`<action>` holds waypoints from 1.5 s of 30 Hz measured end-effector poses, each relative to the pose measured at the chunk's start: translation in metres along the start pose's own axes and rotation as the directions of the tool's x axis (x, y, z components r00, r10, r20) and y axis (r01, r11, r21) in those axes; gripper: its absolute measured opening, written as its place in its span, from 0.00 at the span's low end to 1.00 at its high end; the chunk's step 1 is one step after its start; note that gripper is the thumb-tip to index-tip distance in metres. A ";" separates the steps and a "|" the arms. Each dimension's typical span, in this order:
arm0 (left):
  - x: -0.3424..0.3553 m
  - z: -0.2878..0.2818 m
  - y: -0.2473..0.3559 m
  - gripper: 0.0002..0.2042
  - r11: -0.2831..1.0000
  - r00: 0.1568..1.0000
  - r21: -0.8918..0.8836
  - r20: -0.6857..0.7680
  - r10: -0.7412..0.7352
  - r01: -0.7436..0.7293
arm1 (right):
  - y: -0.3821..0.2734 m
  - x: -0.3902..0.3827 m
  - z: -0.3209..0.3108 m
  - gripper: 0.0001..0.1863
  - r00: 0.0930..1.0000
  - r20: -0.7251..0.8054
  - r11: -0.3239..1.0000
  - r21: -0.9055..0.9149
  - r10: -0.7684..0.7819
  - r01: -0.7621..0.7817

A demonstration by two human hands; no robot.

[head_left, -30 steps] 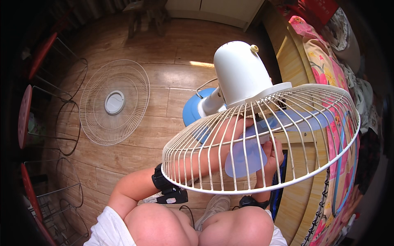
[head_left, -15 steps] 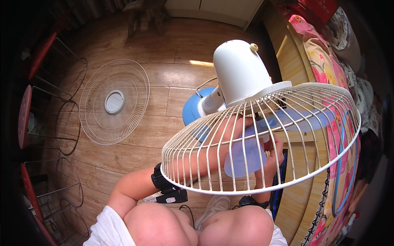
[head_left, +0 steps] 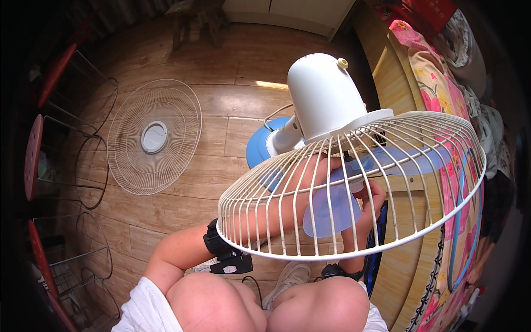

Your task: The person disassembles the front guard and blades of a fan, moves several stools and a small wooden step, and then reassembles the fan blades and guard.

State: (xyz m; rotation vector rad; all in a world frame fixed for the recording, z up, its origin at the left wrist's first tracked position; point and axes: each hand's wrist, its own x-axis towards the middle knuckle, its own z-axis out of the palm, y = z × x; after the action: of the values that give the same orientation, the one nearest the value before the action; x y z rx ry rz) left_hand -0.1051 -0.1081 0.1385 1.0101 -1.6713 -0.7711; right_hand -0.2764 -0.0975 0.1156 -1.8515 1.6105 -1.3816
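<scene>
Wood-plank floor (head_left: pixel 160 213), red-topped metal stools (head_left: pixel 33 157) along your left, floral cloth (head_left: pixel 434 91) and wooden furniture (head_left: pixel 406 221) on your right; one round wire front grille (head_left: pixel 154 138) lying on the planks to the left. One electric fan (head_left: pixel 285 138) before you: blue base (head_left: pixel 257 149), white motor housing (head_left: pixel 323 99), rear guard (head_left: pixel 310 258) open toward you, translucent blue blade (head_left: pixel 332 213) within. Your left hand (head_left: pixel 312 172): at the blade's hub (head_left: pixel 354 176), partly hidden, closure cannot be told. Your right hand (head_left: pixel 373 202): fingers bent against the hub's near side, tightness cannot be told. Left forearm (head_left: pixel 182 249) slanting up rightward, right forearm (head_left: pixel 357 238) near-vertical, both wrists black-banded
</scene>
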 end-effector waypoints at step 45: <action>0.004 -0.002 0.006 0.16 0.998 0.998 0.042 -0.041 0.041 -0.039 | 0.002 -0.001 0.003 0.24 0.899 0.042 0.774 0.493 0.435 -0.397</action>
State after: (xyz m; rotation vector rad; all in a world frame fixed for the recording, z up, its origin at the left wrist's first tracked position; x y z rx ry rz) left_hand -0.1047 -0.1091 0.1455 1.0122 -1.6725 -0.6872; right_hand -0.2757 -0.0986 0.1122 -1.0781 1.4094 -1.4826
